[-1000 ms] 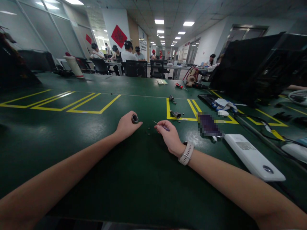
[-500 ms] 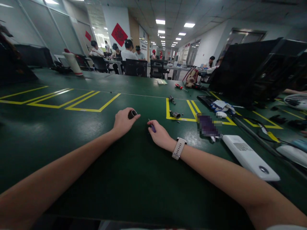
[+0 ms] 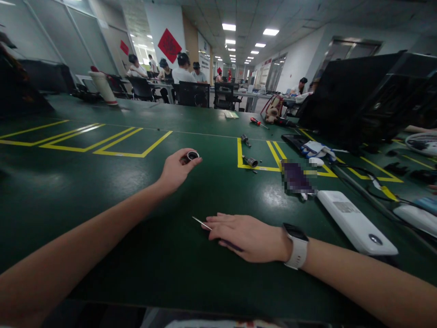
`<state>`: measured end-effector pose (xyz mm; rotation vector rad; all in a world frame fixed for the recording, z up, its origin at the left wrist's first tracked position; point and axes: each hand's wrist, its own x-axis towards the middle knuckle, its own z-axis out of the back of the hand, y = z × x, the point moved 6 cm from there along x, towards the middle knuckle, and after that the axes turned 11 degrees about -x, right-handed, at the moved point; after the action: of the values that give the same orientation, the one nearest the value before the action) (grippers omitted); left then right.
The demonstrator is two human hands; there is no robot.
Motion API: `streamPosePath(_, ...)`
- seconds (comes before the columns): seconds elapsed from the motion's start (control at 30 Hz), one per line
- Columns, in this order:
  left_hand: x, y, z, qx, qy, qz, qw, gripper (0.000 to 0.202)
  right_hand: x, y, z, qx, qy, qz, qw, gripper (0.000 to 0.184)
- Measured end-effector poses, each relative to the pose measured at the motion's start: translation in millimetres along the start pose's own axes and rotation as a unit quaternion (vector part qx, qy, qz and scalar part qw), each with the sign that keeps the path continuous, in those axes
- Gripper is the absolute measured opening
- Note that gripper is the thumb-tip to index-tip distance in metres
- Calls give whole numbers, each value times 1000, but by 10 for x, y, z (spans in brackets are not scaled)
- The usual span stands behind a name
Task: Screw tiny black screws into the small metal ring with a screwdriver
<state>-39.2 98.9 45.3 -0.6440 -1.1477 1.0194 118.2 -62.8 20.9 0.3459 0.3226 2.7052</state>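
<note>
My left hand (image 3: 175,171) is closed around a small dark cylindrical part (image 3: 193,155), held above the table. Its round open end with a bright metal rim faces me; the fingers hide the rest. Low over the table, nearer to me, my right hand (image 3: 244,234) is palm down with its fingers fairly straight. A screwdriver (image 3: 201,222) is in it, the thin metal shaft pointing left past the fingertips. Part of its purple handle (image 3: 232,246) shows below the hand. The palm covers the rest of the grip.
Two metal cylindrical parts (image 3: 251,161) and tiny pieces lie by yellow tape at right. Further right are a blurred-out phone (image 3: 296,177), a white power bank (image 3: 355,222), a glove (image 3: 316,150) and cables. A red screwdriver (image 3: 256,121) lies farther back. People sit beyond the table.
My right hand has moved toward me and turned palm down, with the screwdriver still in it. My left hand has tilted the cylindrical part so its open end shows more.
</note>
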Motion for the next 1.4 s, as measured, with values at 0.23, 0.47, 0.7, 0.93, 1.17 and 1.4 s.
streamPosePath(0.23,-340,-436,-377,-269,66,166,947,36,-464,38,63,5,25,-28,999,30)
streamPosePath(0.47,-577,-816,-495,-328,36,209,921,27,-594,-224,219,177,-121,-140,967,27)
streamPosePath(0.7,-775,-694,-593,-341,49,232,910,30,-904,-653,264,376,-378,-325,781,25)
streamPosePath(0.93,-900,-522,-732,-311,109,275,903,39,-916,-592,188,375,-352,-339,788,40)
streamPosePath(1.17,-945,-529,-792,-311,122,289,897,33,-895,-554,212,295,-293,-361,835,42)
streamPosePath(1.4,-977,-522,-827,-301,135,292,898,32,-880,-399,398,118,-288,-368,876,41)
